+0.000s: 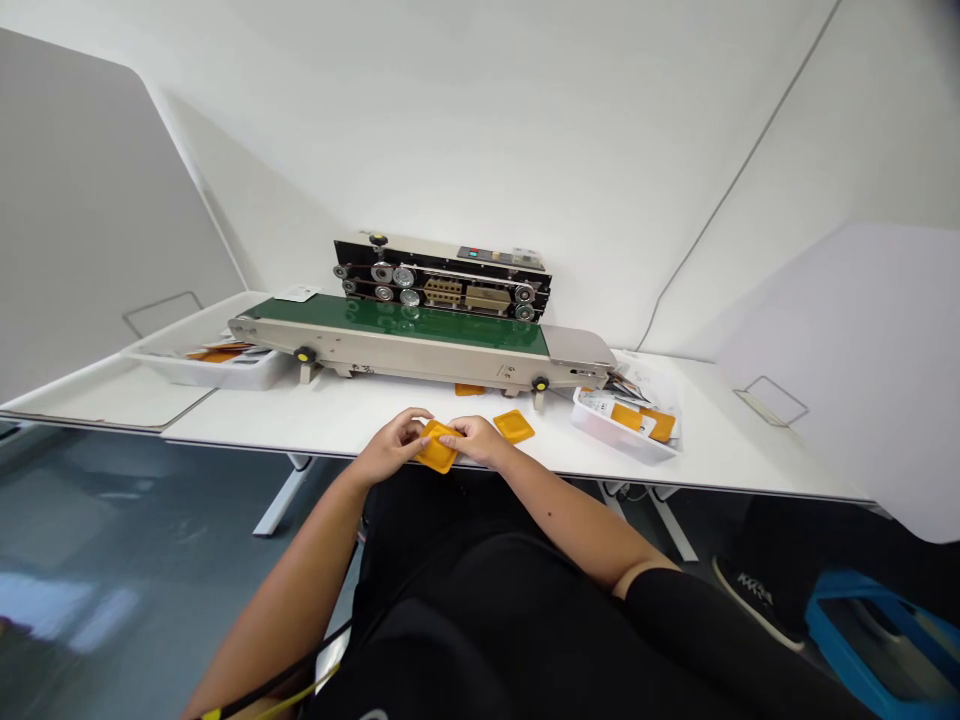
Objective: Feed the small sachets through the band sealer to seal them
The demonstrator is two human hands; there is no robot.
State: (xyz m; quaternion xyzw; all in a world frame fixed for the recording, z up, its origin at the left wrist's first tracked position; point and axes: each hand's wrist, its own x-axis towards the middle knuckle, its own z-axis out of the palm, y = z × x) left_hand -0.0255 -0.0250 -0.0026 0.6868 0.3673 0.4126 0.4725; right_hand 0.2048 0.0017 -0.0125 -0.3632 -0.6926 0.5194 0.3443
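My left hand [391, 448] and my right hand [476, 441] hold a flat orange square packet [436, 446] between them, just above the white table [300, 412] near its front edge. Its corners are rounded, and my fingers cover part of it. A second orange packet [514, 426] lies on the table a little beyond my right hand. A third orange packet [470, 389] sits further back, partly hidden by the front of the machine.
A continuous band sealer [427, 310] with a green conveyor belt [397, 323] stands across the back of the table. White plastic trays [622, 430] [214, 372] holding orange packets and printed sheets stand on either side. Grey partition panels flank the table. A blue crate [877, 640] sits on the floor at lower right.
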